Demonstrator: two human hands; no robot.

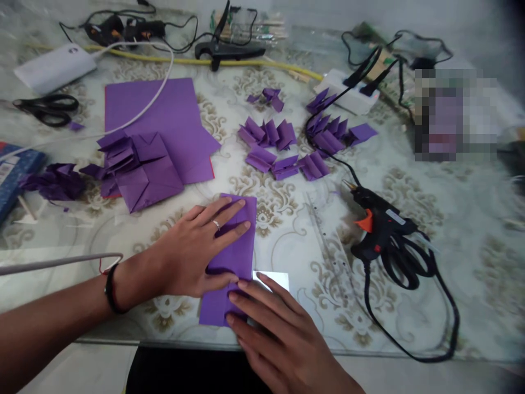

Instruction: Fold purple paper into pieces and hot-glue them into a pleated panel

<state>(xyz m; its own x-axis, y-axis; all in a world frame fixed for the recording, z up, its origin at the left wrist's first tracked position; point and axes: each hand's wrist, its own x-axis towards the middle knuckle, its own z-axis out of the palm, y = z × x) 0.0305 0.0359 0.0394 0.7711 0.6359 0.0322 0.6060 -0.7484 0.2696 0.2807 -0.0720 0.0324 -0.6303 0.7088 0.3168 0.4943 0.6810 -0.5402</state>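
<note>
A folded strip of purple paper (241,254) lies on the table near its front edge, upright in my view and slightly slanted. My left hand (182,254), wearing a ring, rests on it from the left with fingers spread across the upper part and the thumb lower down. From the lower right, my right hand (283,328) lays its outstretched fingertips on the lower part of the strip, close to the left thumb. Part of a small white card (276,280) shows beside the strip, just above the right hand. Both hands cover some of the paper.
Behind lie purple sheets (156,104) with a folded purple piece (151,175). Several small folded purple pieces (283,167) sit mid-table. A glue gun (379,216), a clear ruler (330,251) and a power strip (348,93) are rightward; scissors (49,108) lie far left.
</note>
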